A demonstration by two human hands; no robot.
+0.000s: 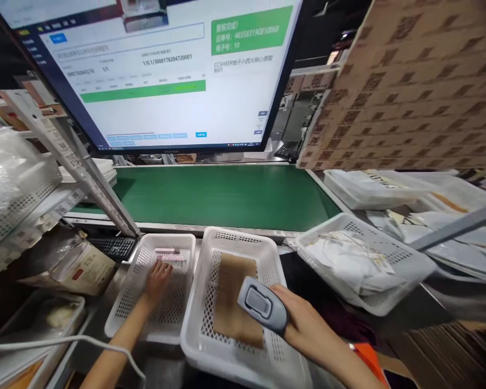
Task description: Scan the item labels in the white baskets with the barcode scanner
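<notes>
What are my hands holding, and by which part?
Your right hand holds the grey scanner at its rear end. Your left hand is at the small pink package in a basket; whether it's gripped can't be told.

The widest passage runs over the green belt, flanked by a slanting metal post at left and a white tray at right, with the monitor capping it from above. The left basket and middle basket are open-topped, but their walls stand close together – only a narrow gap divides them. The left hand fills part of the left one; the scanner and right hand block the drop into the middle one's right half. A white cable crosses the left forearm – while rightward, a paper-filled basket and grey bar obstruct.
</notes>
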